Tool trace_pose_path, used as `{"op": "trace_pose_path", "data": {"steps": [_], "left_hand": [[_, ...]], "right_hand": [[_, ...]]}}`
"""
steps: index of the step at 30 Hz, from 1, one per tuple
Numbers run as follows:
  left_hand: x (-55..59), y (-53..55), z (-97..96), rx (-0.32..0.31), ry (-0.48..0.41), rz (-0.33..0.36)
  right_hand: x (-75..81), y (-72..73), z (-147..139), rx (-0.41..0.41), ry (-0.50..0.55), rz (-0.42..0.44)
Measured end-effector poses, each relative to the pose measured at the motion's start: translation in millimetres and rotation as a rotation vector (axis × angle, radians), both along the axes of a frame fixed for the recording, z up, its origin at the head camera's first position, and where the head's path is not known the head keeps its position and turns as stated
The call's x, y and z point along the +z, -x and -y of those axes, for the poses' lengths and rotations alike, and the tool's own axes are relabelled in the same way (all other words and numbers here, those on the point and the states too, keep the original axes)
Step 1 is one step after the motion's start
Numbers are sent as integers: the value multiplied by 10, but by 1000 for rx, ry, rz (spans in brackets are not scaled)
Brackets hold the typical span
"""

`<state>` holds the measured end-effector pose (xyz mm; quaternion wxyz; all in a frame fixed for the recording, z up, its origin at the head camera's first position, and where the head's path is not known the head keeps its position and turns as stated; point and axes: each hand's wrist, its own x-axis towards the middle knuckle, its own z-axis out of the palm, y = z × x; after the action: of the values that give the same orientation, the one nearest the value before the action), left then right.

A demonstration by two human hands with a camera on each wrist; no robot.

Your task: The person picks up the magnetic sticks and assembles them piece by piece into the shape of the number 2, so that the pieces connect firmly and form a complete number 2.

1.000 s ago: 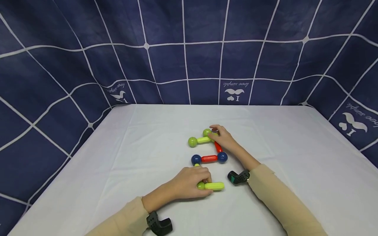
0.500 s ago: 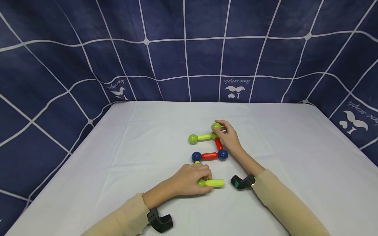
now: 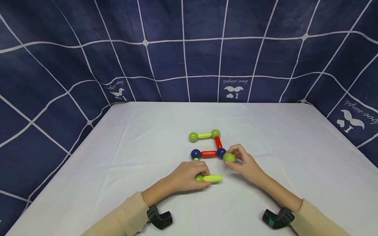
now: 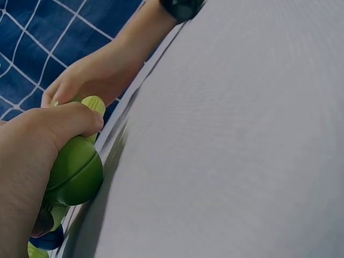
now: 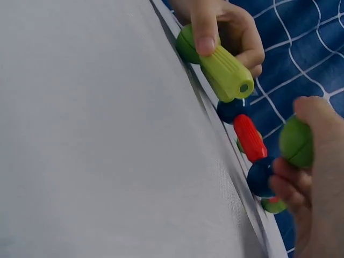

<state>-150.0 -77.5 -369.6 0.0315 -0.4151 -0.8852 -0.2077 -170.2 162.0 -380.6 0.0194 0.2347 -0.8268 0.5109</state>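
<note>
A chain of toy building balls and rods lies on the white table. My left hand [image 3: 189, 176] grips its near end, with the thumb against a yellow-green rod [image 3: 213, 178] and a green ball [image 3: 199, 178]. That rod points right, and its hollow end [image 5: 244, 87] shows in the right wrist view. From there the chain runs through a blue ball [image 3: 195, 154], a red rod [image 3: 208, 154], a second blue ball [image 3: 221, 153], and another red rod [image 3: 218, 142]. My right hand [image 3: 247, 166] pinches a loose green ball [image 3: 229, 158] close beside the second blue ball; whether they touch is unclear.
The chain's far end has a green ball [image 3: 215, 133], a yellow-green rod [image 3: 204, 135] and one more green ball [image 3: 193, 137]. A navy curtain [image 3: 165, 59] with white lines surrounds the table [image 3: 141, 131]. Black devices [image 3: 159, 217] are strapped at both wrists.
My right hand has lifted the green ball away from the chain's far corner and brought it nearer, down beside the right blue ball. The left hand keeps its grip in place.
</note>
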Motion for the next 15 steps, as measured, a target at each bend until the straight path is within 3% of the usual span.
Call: {"op": "trace_pose_path", "data": {"steps": [4, 8, 15], "left_hand": [[3, 14, 3, 1, -13, -10], [-2, 7, 6, 6, -11, 11], [-17, 4, 7, 6, -16, -2]], "right_hand": [[-37, -80, -72, 144, -157, -17], [-15, -83, -102, 230, -299, 22], [43, -100, -138, 257, -310, 157]]}}
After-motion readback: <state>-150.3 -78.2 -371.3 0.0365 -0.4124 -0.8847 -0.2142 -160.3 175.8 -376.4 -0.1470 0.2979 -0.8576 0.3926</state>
